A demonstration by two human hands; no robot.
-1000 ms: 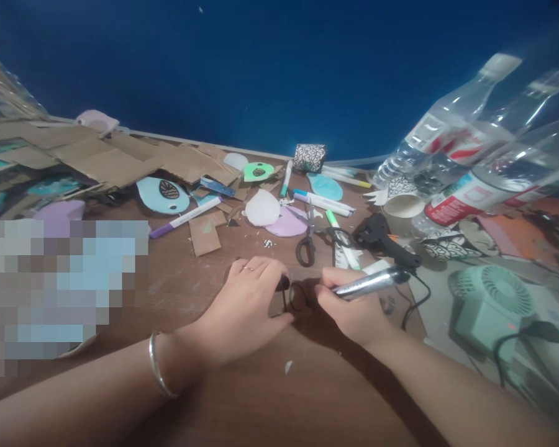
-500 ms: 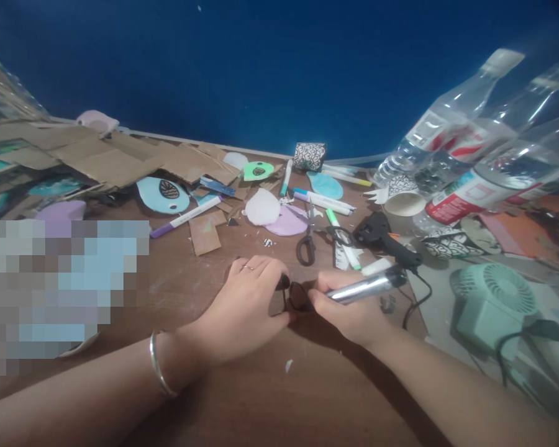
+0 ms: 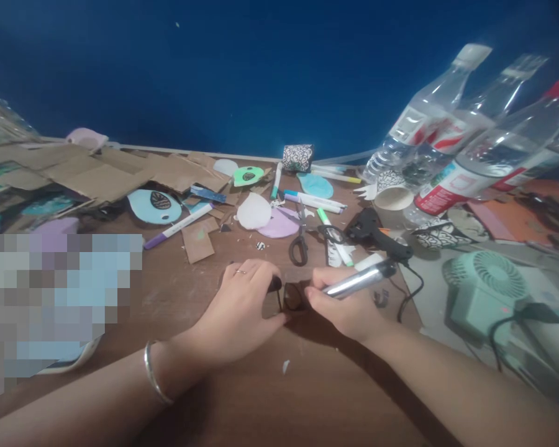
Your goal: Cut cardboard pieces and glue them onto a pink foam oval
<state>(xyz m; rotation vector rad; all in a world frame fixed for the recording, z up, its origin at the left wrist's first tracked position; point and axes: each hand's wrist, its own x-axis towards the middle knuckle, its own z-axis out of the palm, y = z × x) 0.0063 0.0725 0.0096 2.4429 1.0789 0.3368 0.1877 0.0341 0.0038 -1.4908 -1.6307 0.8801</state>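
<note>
1 silver cylindrical marker with a black end point(image 3: 356, 280) is pinched between the thumb and fingers of our right hand point(image 3: 349, 307), slanting up to the right. Our left hand point(image 3: 245, 304) lies palm down on the brown wood-grained worktop point(image 3: 261, 397), thumb set apart from fingers; we cannot tell whether it grips anything. Between our hands sits a small dark brown piece with black lines point(image 3: 292, 297), too dim to read fully. Beyond lie black-handled scissors point(image 3: 302, 230) and, farther right, a black glue gun point(image 3: 370, 230).
</note>
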